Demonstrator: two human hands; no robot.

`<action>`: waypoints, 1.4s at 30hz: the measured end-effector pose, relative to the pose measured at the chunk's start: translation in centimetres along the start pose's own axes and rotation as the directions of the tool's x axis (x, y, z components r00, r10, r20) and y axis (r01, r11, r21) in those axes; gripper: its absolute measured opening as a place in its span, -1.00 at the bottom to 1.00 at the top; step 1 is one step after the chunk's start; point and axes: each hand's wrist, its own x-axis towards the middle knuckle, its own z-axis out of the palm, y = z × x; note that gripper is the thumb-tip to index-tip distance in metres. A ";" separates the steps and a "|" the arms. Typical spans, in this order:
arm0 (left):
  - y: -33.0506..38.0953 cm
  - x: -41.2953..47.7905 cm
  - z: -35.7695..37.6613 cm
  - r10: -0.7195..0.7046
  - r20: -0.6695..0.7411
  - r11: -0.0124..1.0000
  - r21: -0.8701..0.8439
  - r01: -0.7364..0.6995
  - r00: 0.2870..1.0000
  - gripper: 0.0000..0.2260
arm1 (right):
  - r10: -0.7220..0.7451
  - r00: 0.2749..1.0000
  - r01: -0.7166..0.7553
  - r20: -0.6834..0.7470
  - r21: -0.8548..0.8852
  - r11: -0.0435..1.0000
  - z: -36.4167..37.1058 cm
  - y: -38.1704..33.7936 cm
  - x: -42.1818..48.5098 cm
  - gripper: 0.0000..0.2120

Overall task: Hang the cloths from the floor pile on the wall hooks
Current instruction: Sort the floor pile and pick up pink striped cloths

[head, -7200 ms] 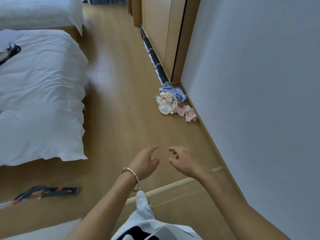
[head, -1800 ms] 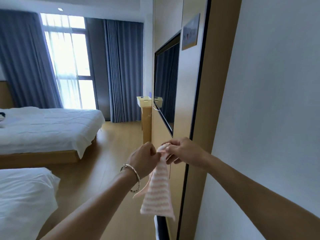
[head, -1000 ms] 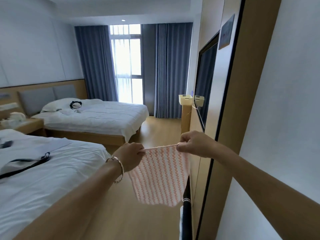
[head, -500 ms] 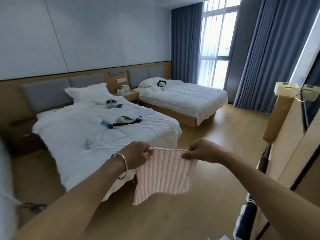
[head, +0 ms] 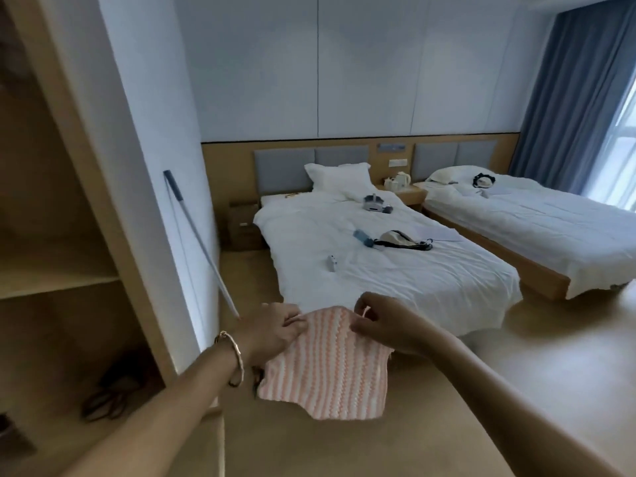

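Since half a second ago the view has swung left onto an open wardrobe (head: 58,270), and the pink striped cloth (head: 327,370) now sits lower, at lower centre of the frame. The left grip (head: 275,330) and right grip (head: 382,325) each pinch its top edge with curled fingers, arms stretched forward, and the cloth hangs spread between them above the floor. No hook or hung cloth is in view, so the hanging looks barely begun.

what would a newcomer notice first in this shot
The pink-striped cloth, held spread between the left hand and right hand, low at centre. Behind it stand the nearer bed, scattered with small gadgets, and a second bed to its right. A thin pole leans on the white wall at left.
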 end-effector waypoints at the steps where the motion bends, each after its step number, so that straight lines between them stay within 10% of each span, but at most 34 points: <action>1: -2.2 -1.8 -1.1 -0.030 -0.011 1.000 -0.009 0.029 1.000 -0.75 | -0.028 0.999 0.028 0.030 -0.006 1.000 1.6 -2.2 0.8 -0.78; 12: -23.0 -18.5 -12.8 -0.358 -0.285 0.934 -0.109 0.341 0.889 -0.62 | -0.348 0.888 0.401 0.300 -0.138 0.905 17.0 -28.7 9.2 -0.76; 22: -31.8 -26.5 -18.9 -0.492 -0.419 0.869 -0.290 0.402 0.763 -0.83 | -0.548 0.796 0.562 0.258 0.020 0.827 24.6 -42.7 13.6 -0.75; 42: -47.2 -15.2 -37.8 -0.505 -0.535 0.856 -0.207 0.474 0.677 -0.84 | -0.725 0.630 0.704 0.279 0.190 0.684 24.8 -56.5 39.8 -0.69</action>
